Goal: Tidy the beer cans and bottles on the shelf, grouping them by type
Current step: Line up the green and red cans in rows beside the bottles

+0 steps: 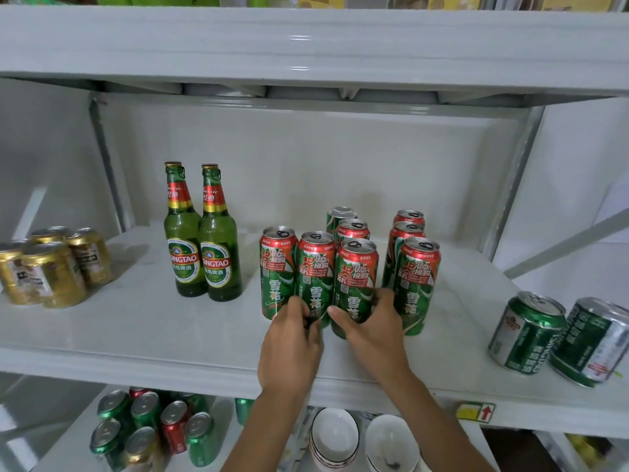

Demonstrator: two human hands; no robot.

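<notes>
Several tall red-and-green beer cans stand grouped at the middle of the white shelf (170,335). My left hand (291,349) grips the base of the second front can (315,267). My right hand (372,330) grips the base of the third front can (355,277), thumb on its left side. Another tall can (277,264) stands just left of them and one (417,277) just right. Two green Tsingtao bottles (202,240) stand side by side further left. Short gold cans (54,267) cluster at the far left. Two short green cans (561,335) stand at the far right.
An upper shelf board (306,46) overhangs the cans. Below, the lower shelf holds several mixed green and red cans (153,427) and stacked white bowls (335,437). Metal uprights (510,185) frame the bay at both back corners.
</notes>
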